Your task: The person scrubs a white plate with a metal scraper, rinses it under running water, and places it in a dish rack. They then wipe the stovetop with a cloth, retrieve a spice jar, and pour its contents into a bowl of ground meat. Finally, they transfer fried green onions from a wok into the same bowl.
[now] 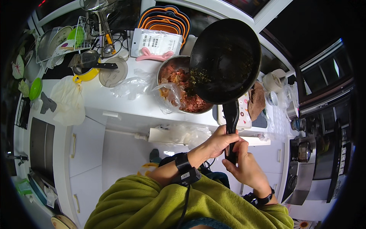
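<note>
Both my left hand [221, 141] and my right hand [247, 164] are closed around the black handle of a dark frying pan [228, 54]. My left hand grips farther up, towards the pan, and my right is at the handle's end. The pan is tilted over a metal bowl [187, 110] and hides its right part. Dark oily residue and chopped bits [200, 76] cling to the pan's lower left edge. Ground meat [196, 103] with brownish seasoning fills the bowl. A clear plastic bag [168, 97] hangs over the bowl's front left rim.
Left of the bowl lie crumpled plastic film [131, 86], a round translucent lid [113, 71] and a cleaver [94, 64]. Behind stand nested orange and navy baskets [165, 18] and a white packet [155, 43]. A patterned cutting board [244, 110] and brown cloth [256, 98] lie right.
</note>
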A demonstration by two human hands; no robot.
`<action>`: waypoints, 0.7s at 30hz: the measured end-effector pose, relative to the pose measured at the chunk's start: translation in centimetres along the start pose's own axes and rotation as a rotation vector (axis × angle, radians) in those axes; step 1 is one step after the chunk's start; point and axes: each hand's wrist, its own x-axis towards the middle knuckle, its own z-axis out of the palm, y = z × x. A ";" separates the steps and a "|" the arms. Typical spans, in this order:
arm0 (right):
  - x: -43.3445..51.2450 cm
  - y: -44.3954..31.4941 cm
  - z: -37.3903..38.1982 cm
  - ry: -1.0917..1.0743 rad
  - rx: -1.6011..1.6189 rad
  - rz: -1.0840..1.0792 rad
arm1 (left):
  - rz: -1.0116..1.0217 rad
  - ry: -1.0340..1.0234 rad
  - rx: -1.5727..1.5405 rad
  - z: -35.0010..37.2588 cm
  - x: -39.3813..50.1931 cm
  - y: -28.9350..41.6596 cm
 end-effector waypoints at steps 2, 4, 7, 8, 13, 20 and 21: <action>-0.1 -1.6 -1.9 -0.070 -0.133 -0.072 | -0.035 -0.004 0.011 -0.2 -0.1 0.1; -0.2 -3.8 -3.3 -0.088 -0.238 -0.074 | -0.028 -0.002 0.067 -0.7 -0.1 0.0; 1.1 -7.4 -3.4 -0.060 -0.126 -0.469 | 0.067 0.032 0.117 -1.5 0.0 -1.2; 2.1 -8.6 -3.1 -0.131 -0.098 -0.486 | 0.084 0.095 0.152 -1.7 0.0 -1.8; 13.1 -13.1 3.0 -0.194 -0.222 -0.526 | 0.088 0.121 0.153 -3.7 -0.9 -3.9; 20.8 -14.1 9.4 -0.140 -0.524 -0.293 | 0.037 0.110 0.132 -4.9 -1.9 -3.6; 21.4 -13.7 9.8 -0.141 -0.523 -0.260 | 0.037 0.107 0.129 -4.9 -1.9 -3.6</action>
